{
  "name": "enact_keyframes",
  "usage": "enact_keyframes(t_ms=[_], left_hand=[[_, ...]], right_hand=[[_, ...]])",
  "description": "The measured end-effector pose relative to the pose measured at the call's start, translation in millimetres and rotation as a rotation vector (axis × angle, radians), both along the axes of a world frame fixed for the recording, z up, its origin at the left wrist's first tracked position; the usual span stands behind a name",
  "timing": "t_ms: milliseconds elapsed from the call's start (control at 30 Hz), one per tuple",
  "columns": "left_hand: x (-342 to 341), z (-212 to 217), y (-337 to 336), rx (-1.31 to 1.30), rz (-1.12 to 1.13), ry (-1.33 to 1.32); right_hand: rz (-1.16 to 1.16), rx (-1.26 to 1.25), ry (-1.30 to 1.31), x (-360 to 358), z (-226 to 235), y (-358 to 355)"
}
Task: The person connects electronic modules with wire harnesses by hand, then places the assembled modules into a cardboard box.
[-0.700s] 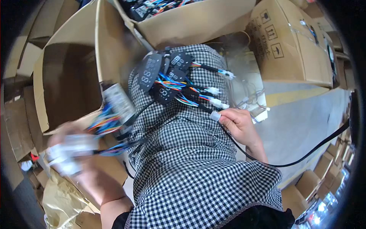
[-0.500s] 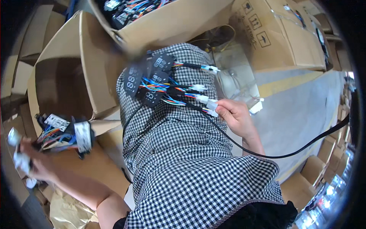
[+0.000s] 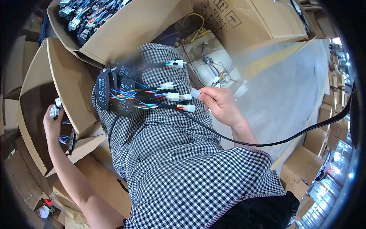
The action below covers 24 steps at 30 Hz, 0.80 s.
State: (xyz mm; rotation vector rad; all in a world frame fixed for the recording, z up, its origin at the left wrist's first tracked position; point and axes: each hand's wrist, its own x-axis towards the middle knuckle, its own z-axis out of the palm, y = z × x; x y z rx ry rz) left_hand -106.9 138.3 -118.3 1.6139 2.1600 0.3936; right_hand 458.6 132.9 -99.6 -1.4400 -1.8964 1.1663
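At the far left, my left hand [image 3: 52,121] is closed around white plug connectors [image 3: 54,111] at the mouth of an open cardboard box [image 3: 36,103]. Coloured wires and a dark display module [image 3: 71,141] hang below that hand, partly hidden by the box flap. My right hand [image 3: 220,105] pinches a small translucent white connector [image 3: 195,93] over my lap. Close to its tip lie several white plugs [image 3: 172,96] on coloured wires. Those wires run to black display modules [image 3: 103,91] resting on my checkered apron [image 3: 164,137]. Whether the pinched connector touches a plug, I cannot tell.
A carton [image 3: 126,28] full of wired modules stands ahead. Right of it is a larger carton [image 3: 263,23], with a pale box-like unit [image 3: 213,57] trailing loose wires below. A black cable [image 3: 267,145] crosses from my lap to the right. More cartons [image 3: 305,168] line the right side.
My left hand has swung up and forward to the open box, carrying the wired modules with it. The right hand still pinches its connector. The whole view has shifted.
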Motion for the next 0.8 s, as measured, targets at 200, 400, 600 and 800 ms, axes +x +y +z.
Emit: enact_keyframes(t_ms=[200,400,600,800], left_hand=[[9.4,58.2,29.3,-0.25,-0.157,0.546],[216.4,88.6,35.2,0.375,-0.198,-0.091],[328.3,9.9,23.5,0.31,-0.69,0.002],[325.8,4.1,12.7,0.299,-0.562,-0.376]], right_hand=[[-0.017,-0.01,-0.001,2.4,-1.9,3.2],[-0.034,0.009,-0.003,-4.5,-12.5,6.0],[0.005,0.048,-0.056,-16.2,-7.2,16.2],[-0.083,-0.127,0.02,-21.4,3.5,20.9]])
